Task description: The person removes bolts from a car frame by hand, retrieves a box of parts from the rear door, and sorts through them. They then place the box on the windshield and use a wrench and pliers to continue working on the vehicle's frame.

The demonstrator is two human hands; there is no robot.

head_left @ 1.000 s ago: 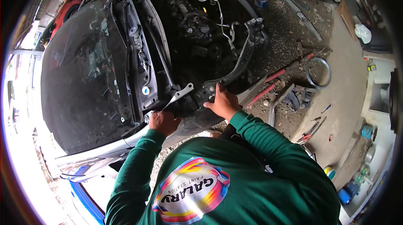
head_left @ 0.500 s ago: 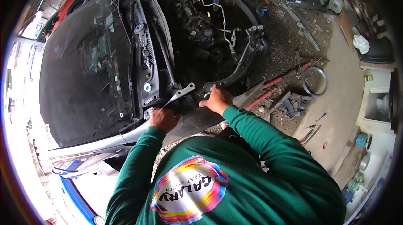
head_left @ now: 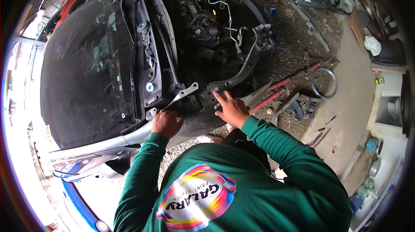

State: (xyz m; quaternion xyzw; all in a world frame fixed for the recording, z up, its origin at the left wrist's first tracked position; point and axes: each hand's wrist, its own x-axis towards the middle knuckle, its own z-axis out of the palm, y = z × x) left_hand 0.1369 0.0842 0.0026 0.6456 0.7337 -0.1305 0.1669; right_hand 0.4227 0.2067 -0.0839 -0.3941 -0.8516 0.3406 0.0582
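A dark car with its engine bay (head_left: pixel 212 54) uncovered stands in front of me. My left hand (head_left: pixel 166 123) is curled over the top edge of the grey front fender (head_left: pixel 196 124), beside the windshield's lower corner. Just ahead of it, a bare metal hood hinge arm (head_left: pixel 185 91) sticks out over the bay. My right hand (head_left: pixel 232 110) rests farther forward, thumb and index finger apart. Its index fingertip is at the dark inner rail (head_left: pixel 209 97), which has several holes, and the thumb lies at the fender's edge. No tool shows in either hand.
Red poles (head_left: pixel 281 87), a coiled ring (head_left: pixel 324 83) and scrap metal lie on gravel to the right. Hand tools (head_left: pixel 319 137) lie on the concrete strip beyond. The windshield (head_left: pixel 82 76) fills the left. A paint can (head_left: pixel 270 7) stands past the car's front.
My right hand has shifted slightly right and toward me, its index finger now stretched out over the rail. My left hand keeps its place on the fender edge, fingers slightly shifted.
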